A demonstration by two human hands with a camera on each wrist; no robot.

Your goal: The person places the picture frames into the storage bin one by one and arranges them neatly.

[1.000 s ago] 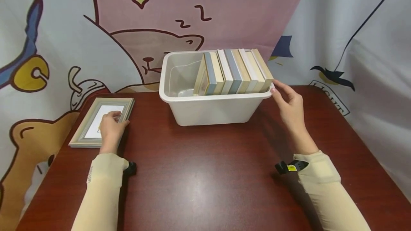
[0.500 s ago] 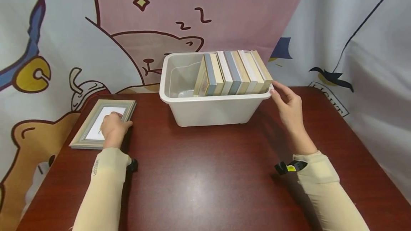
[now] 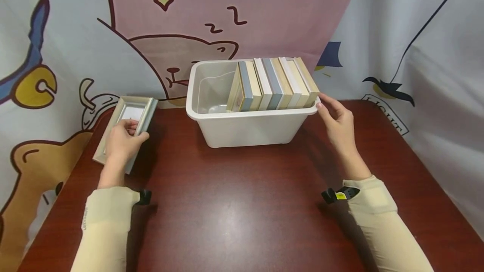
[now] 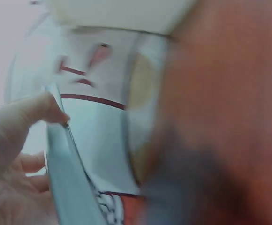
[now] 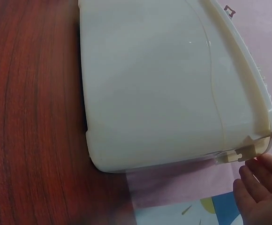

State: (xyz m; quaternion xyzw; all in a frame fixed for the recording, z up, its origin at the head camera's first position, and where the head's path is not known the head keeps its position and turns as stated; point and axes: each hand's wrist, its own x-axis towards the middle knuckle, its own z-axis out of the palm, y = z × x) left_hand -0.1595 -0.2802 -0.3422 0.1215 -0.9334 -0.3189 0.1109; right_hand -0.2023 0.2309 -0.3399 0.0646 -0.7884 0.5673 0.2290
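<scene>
At the left of the table, my left hand (image 3: 122, 141) grips the right edge of a cream and grey picture frame (image 3: 147, 112), thumb outside and fingers over its face. The frame is tilted, with its right side raised off the table. In the left wrist view, the pale frame edge (image 4: 72, 173) lies between thumb and fingers. My right hand (image 3: 340, 127) pinches the rim at the right front corner of a white plastic bin (image 3: 247, 131). Several cream, white and blue-grey flat pieces, apparently picture frames (image 3: 277, 85), stand on edge in the bin's right part.
The bin rests at the back middle of a dark red-brown wooden table (image 3: 230, 205). Inside it, the left part shows bare floor. A cartoon-printed curtain (image 3: 283, 11) hangs right behind the table and along its sides.
The picture frame lay flat beneath my left hand; now its right side is lifted and tilted in my grip. My right hand has stayed on the bin's corner.
</scene>
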